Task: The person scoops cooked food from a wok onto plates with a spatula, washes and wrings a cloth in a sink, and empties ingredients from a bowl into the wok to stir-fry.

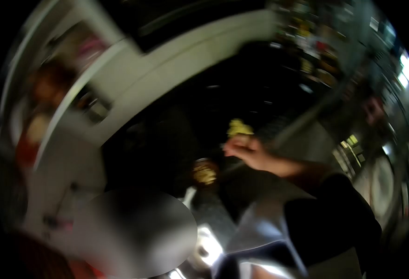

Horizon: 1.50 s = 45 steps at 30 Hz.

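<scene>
My right hand reaches in from the right, its forearm bare below a black sleeve. The fingers are curled closed, and motion blur hides what they hold, if anything. A lumpy yellow thing shows right behind the knuckles; whether the hand touches it I cannot tell. Below and left of the hand stands a small reddish-brown bowl holding pale yellow pieces. My left hand is not in view.
A dark counter runs along a pale tiled wall. Blurred items crowd its far right end. Shelves with objects stand at the left. A smooth grey oval covers the lower left, and a shiny metal surface lies beside it.
</scene>
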Each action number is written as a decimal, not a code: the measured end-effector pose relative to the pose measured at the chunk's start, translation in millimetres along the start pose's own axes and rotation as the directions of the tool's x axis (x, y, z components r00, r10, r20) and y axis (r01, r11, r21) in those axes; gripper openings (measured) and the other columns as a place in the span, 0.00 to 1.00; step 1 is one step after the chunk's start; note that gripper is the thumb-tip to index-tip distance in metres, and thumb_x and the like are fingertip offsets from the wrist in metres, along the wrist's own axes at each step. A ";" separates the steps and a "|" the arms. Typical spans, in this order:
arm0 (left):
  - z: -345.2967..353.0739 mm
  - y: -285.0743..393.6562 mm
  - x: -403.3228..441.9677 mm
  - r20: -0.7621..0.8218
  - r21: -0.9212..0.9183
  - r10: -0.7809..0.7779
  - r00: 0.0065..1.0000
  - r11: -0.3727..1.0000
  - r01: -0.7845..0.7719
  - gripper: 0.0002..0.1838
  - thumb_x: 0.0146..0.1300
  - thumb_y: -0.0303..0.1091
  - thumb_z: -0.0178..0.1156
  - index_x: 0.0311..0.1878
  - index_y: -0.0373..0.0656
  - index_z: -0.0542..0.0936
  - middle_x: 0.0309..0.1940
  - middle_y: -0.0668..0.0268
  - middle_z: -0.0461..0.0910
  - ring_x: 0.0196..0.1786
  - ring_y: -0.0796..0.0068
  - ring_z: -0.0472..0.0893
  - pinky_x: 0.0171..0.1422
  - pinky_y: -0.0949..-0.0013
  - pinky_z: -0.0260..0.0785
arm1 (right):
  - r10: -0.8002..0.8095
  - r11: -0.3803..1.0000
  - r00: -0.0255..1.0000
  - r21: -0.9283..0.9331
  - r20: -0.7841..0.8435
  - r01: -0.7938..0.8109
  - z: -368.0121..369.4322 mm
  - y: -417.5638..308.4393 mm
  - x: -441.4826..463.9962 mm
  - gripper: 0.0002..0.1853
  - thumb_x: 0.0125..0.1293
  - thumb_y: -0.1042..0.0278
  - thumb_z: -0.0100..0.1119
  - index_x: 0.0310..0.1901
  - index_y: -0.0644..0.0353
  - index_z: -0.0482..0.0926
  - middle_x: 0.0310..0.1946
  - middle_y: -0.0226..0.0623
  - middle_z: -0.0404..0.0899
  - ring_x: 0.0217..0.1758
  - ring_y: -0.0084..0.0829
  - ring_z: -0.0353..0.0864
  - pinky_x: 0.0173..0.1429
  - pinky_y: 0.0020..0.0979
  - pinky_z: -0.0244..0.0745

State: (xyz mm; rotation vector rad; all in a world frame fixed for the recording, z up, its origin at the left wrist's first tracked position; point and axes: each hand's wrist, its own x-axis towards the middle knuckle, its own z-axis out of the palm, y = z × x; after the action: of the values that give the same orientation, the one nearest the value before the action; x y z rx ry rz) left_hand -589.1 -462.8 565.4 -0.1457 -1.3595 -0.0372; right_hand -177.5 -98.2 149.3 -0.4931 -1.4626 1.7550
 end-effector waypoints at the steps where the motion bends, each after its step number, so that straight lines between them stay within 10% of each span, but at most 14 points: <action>1: -28.7 35.8 -0.3 -0.014 -0.074 0.103 0.995 0.992 -0.104 0.08 0.61 0.43 0.55 0.35 0.53 0.80 0.50 0.57 0.73 0.51 0.57 0.72 0.52 0.53 0.65 | -0.021 0.998 0.999 -0.053 0.031 0.023 -19.3 -7.5 -4.8 0.08 0.66 0.69 0.53 0.40 0.64 0.75 0.36 0.37 0.78 0.41 0.26 0.79 0.48 0.27 0.75; 6: -83.2 160.9 6.7 -0.103 -0.741 0.249 0.963 0.627 -0.241 0.19 0.58 0.44 0.59 0.47 0.42 0.74 0.45 0.55 0.78 0.43 0.57 0.77 0.43 0.56 0.74 | -0.196 0.978 0.980 0.071 -0.016 0.197 -118.1 -45.9 -36.3 0.12 0.69 0.72 0.40 0.37 0.64 0.76 0.31 0.36 0.77 0.19 0.16 0.65 0.21 0.19 0.61; 12: -275.3 373.9 -55.3 -0.295 -0.919 0.280 0.914 0.179 -0.352 0.16 0.68 0.36 0.49 0.36 0.29 0.77 0.32 0.54 0.79 0.25 0.67 0.78 0.29 0.65 0.76 | -0.507 0.857 0.818 -0.061 -0.273 0.511 -247.6 -76.7 -39.1 0.20 0.70 0.58 0.30 0.36 0.64 0.71 0.33 0.41 0.71 0.34 0.27 0.71 0.40 0.29 0.70; 15: -361.2 440.1 -121.5 0.394 -0.900 0.042 0.918 -0.187 0.395 0.16 0.62 0.42 0.54 0.36 0.35 0.80 0.32 0.54 0.79 0.26 0.64 0.78 0.30 0.66 0.72 | -0.621 0.782 0.621 -0.326 -0.478 0.531 -338.8 -96.0 -67.2 0.24 0.71 0.51 0.28 0.28 0.58 0.70 0.20 0.31 0.66 0.22 0.23 0.63 0.28 0.27 0.63; 16: -360.8 454.1 -147.1 0.342 -0.871 0.248 0.907 -0.279 0.404 0.14 0.64 0.33 0.40 0.28 0.42 0.74 0.31 0.63 0.75 0.37 0.65 0.75 0.45 0.61 0.68 | -0.603 0.797 0.632 -0.330 -0.487 0.506 -381.7 -97.7 -84.5 0.24 0.70 0.49 0.28 0.27 0.58 0.69 0.18 0.30 0.65 0.20 0.23 0.62 0.26 0.26 0.61; 19: -494.7 567.6 -162.9 0.293 -0.676 0.223 0.930 -0.639 0.366 0.13 0.63 0.32 0.42 0.26 0.37 0.72 0.24 0.60 0.73 0.27 0.68 0.72 0.32 0.68 0.65 | -0.359 0.892 0.481 -0.143 -0.800 0.428 -459.2 -128.0 -135.8 0.25 0.70 0.47 0.31 0.24 0.57 0.68 0.15 0.30 0.63 0.20 0.25 0.61 0.23 0.26 0.56; 20: -539.9 598.3 -157.7 0.144 -0.933 0.346 0.927 -0.264 0.244 0.13 0.65 0.32 0.45 0.27 0.36 0.73 0.26 0.63 0.72 0.25 0.75 0.73 0.30 0.71 0.68 | -0.337 0.868 0.422 -0.105 -0.841 0.485 -478.0 -143.9 -151.0 0.23 0.69 0.50 0.33 0.23 0.57 0.68 0.15 0.30 0.64 0.19 0.24 0.61 0.24 0.26 0.56; 23: -652.2 723.4 -186.6 0.328 -0.250 0.650 0.685 -0.640 0.727 0.10 0.67 0.32 0.46 0.40 0.38 0.75 0.28 0.68 0.72 0.25 0.83 0.68 0.27 0.79 0.61 | -0.360 0.787 0.202 -0.180 -0.911 0.590 -531.7 -160.2 -183.6 0.20 0.69 0.53 0.36 0.24 0.56 0.68 0.14 0.30 0.63 0.17 0.24 0.59 0.22 0.27 0.53; 25: -707.7 798.0 -199.6 0.114 0.373 0.956 0.270 -0.293 0.880 0.10 0.68 0.32 0.45 0.46 0.40 0.72 0.24 0.71 0.68 0.23 0.84 0.64 0.26 0.80 0.59 | -0.321 0.737 0.101 -0.181 -0.942 0.651 -548.1 -166.1 -196.9 0.20 0.69 0.54 0.36 0.24 0.56 0.67 0.15 0.30 0.62 0.18 0.24 0.59 0.23 0.26 0.53; 27: -754.0 863.0 -217.6 0.010 0.459 0.999 0.033 -0.034 0.888 0.10 0.67 0.31 0.47 0.49 0.40 0.69 0.24 0.71 0.65 0.23 0.81 0.64 0.28 0.77 0.60 | -0.328 0.771 0.026 -0.252 -0.944 0.585 -562.6 -166.9 -209.7 0.18 0.69 0.57 0.37 0.24 0.56 0.67 0.15 0.30 0.62 0.18 0.25 0.59 0.24 0.27 0.54; 31: -800.6 1014.9 -287.3 -0.048 0.690 0.992 -0.113 0.115 0.715 0.13 0.64 0.33 0.52 0.49 0.41 0.66 0.29 0.67 0.64 0.27 0.78 0.66 0.30 0.75 0.63 | -0.381 0.835 -0.316 -0.470 -0.869 0.287 -612.3 -163.9 -201.7 0.14 0.67 0.61 0.42 0.27 0.58 0.70 0.21 0.32 0.68 0.22 0.25 0.67 0.25 0.27 0.64; 35: -804.6 1141.1 -342.9 0.036 0.730 0.889 -0.457 0.289 0.619 0.35 0.63 0.50 0.51 0.67 0.39 0.55 0.59 0.56 0.62 0.40 0.71 0.63 0.66 0.56 0.53 | -0.342 0.928 0.001 -0.337 -0.940 0.160 -703.2 -138.6 -198.2 0.19 0.70 0.50 0.41 0.35 0.58 0.73 0.22 0.29 0.70 0.18 0.17 0.62 0.22 0.18 0.57; 40: -820.2 1248.6 -354.0 0.071 0.727 0.885 -0.460 0.270 0.631 0.40 0.62 0.61 0.45 0.66 0.39 0.58 0.63 0.57 0.61 0.40 0.64 0.71 0.69 0.55 0.51 | -0.066 0.963 0.141 -0.100 -0.988 -0.249 -840.7 -143.6 -85.1 0.15 0.69 0.56 0.46 0.47 0.55 0.76 0.34 0.28 0.77 0.22 0.17 0.63 0.25 0.20 0.60; 45: -816.4 1285.4 -370.5 -0.369 0.810 0.794 -0.483 0.530 0.251 0.47 0.58 0.73 0.34 0.66 0.40 0.59 0.66 0.57 0.60 0.68 0.55 0.60 0.69 0.47 0.51 | 0.293 0.930 0.289 0.203 -0.911 -0.306 -962.1 -102.5 29.1 0.28 0.65 0.46 0.49 0.59 0.57 0.69 0.46 0.33 0.75 0.26 0.21 0.65 0.30 0.25 0.63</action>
State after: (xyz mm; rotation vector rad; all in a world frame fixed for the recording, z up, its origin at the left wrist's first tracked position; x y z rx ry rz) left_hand 268.6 686.0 -67.7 0.0507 0.8206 0.9009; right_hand 528.9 546.6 0.2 -1.5811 -0.5009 1.2391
